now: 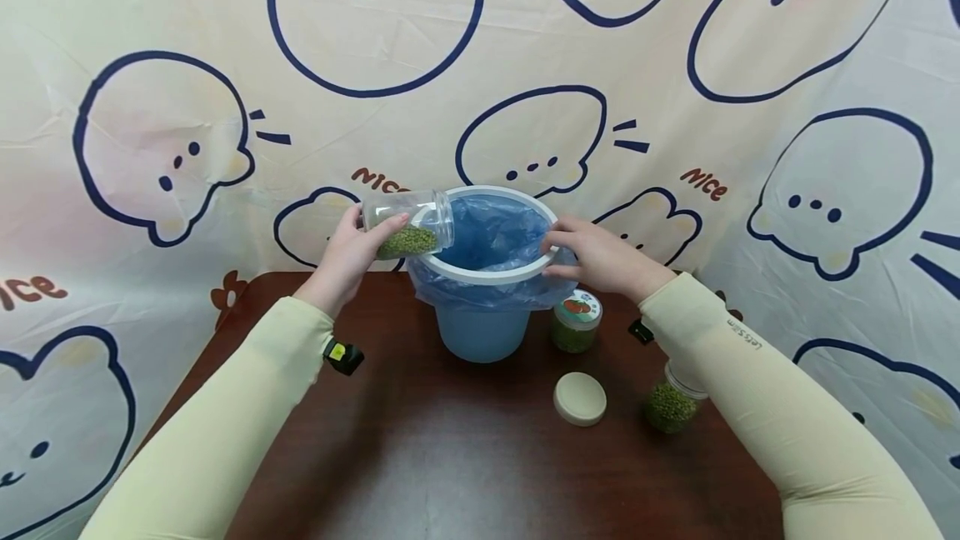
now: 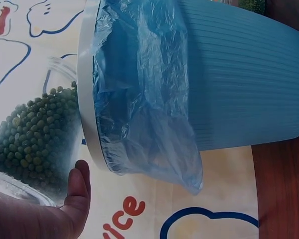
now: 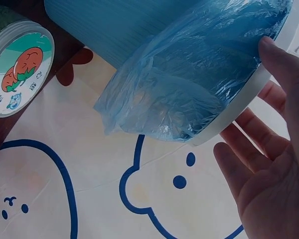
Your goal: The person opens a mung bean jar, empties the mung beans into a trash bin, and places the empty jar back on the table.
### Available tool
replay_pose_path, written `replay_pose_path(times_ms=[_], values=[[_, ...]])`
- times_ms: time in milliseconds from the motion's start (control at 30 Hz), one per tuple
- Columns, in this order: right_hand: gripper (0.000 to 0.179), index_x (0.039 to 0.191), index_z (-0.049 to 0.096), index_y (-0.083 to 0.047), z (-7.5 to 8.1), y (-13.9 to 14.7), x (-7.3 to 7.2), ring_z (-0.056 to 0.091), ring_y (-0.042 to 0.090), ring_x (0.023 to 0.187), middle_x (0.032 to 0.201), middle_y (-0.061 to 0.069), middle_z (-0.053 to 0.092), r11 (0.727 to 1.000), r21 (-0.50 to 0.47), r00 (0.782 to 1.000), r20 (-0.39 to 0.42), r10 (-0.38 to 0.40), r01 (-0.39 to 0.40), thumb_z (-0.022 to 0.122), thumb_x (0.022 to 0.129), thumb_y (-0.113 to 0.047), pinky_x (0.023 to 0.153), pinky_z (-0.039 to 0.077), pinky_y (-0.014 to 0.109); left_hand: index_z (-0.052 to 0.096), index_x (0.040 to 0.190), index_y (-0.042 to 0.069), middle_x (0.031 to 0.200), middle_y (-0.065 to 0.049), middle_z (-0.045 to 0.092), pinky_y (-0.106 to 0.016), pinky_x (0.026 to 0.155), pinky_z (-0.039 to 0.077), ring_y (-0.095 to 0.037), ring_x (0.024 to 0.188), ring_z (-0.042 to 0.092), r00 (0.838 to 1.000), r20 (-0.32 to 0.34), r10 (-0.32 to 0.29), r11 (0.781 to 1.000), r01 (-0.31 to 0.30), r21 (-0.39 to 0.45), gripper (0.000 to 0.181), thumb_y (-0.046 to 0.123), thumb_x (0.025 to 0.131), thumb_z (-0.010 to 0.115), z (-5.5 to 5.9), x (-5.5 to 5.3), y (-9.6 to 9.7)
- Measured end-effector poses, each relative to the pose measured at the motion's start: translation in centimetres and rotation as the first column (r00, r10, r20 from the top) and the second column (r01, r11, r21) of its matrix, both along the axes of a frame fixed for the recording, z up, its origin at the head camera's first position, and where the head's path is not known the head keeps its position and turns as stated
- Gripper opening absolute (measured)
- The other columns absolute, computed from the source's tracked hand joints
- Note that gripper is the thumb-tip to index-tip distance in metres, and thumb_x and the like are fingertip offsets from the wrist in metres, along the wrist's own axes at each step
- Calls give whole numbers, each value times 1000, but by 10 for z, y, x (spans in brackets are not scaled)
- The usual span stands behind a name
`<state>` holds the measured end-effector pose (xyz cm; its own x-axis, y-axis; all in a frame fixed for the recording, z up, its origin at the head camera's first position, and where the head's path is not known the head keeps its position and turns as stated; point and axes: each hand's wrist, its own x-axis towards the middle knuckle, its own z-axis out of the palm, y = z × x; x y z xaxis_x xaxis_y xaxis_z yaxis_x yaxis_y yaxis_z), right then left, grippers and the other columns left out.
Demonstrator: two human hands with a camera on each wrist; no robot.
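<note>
My left hand (image 1: 341, 265) grips a clear jar (image 1: 397, 205), tipped on its side, with its mouth at the left rim of a blue trash can (image 1: 483, 336). Green mung beans (image 2: 35, 134) lie along the jar's lower side. The can has a white rim (image 1: 491, 277) and a blue plastic bag (image 1: 502, 232) lining it, folded outward over the edge. At the can's right side, my right hand (image 1: 600, 257) holds the rim. In the right wrist view, its thumb lies over the bag side of the rim and its fingers reach behind. The can's bottom inside is hidden.
Right of the can stands a lidded jar (image 1: 576, 336) with a fruit picture on top. A cream lid (image 1: 580, 398) lies on the dark wooden table (image 1: 450, 457). Another jar of green beans (image 1: 671, 407) is partly behind the right sleeve. A printed cloth (image 1: 540, 48) hangs behind.
</note>
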<state>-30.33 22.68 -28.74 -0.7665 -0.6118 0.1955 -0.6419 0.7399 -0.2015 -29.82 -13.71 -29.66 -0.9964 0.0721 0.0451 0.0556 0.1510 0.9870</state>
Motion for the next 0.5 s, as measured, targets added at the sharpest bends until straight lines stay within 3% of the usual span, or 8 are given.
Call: replay_pose_path(times_ms=[500], values=[[27, 113, 68, -14, 0, -1, 2, 59, 28, 106, 122, 9, 61, 1000, -8, 1000, -2, -12, 12, 78, 93, -27, 90, 52, 44, 22, 162, 11, 160, -17, 36, -50, 123, 31, -33, 142, 39, 999, -9, -37, 999, 37, -11, 86, 48, 98, 65, 4, -3, -3]])
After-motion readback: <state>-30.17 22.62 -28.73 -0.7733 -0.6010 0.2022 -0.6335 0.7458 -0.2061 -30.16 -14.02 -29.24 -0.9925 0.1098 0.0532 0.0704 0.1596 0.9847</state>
